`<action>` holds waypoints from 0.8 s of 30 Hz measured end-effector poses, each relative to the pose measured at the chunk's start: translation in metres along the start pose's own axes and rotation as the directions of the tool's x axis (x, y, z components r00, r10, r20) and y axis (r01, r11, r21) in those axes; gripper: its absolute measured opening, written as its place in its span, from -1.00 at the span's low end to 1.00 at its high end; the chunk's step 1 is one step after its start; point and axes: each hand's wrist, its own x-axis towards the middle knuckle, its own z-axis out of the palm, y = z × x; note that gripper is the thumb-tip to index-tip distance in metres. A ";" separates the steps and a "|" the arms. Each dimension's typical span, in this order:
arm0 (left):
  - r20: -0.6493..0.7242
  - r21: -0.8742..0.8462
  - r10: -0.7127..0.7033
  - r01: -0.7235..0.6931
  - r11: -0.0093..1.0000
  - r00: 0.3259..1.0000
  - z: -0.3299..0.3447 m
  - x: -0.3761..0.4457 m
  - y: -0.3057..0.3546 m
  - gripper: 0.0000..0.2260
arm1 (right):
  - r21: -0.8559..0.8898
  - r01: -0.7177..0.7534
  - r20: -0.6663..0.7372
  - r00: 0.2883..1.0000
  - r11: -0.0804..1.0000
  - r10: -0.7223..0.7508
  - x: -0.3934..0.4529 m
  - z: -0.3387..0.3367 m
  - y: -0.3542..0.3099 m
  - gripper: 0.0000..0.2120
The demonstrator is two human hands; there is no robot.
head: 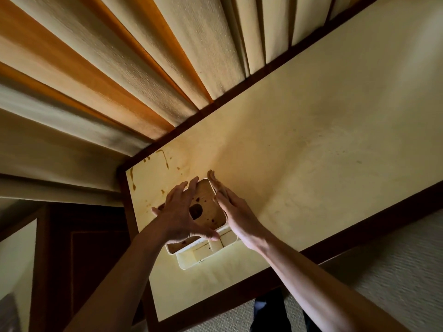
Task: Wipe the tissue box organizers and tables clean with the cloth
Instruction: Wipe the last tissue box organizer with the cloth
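A cream tissue box organizer (205, 254) with a brown lid and an oval hole stands near the left end of the pale table (311, 144). Brown spots mark its lid and front compartments. My left hand (182, 214) lies spread over the lid, fingers at the far left edge and thumb at the near edge. My right hand (230, 207) presses flat against the organizer's right side with straight fingers. Brown stains streak the table's left corner (163, 156). No cloth is in view.
Cream and orange curtains (119, 80) hang right behind the table's far edge. A dark wooden cabinet (84, 248) stands left of the table. The table has a dark wood rim (359, 233). Light carpet (395, 271) lies on the near side.
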 end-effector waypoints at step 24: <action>0.002 0.026 -0.002 0.002 1.000 1.000 0.000 -0.001 0.002 0.34 | 0.072 -0.216 -0.013 0.976 0.974 0.218 0.025 -0.007 -0.005 -0.49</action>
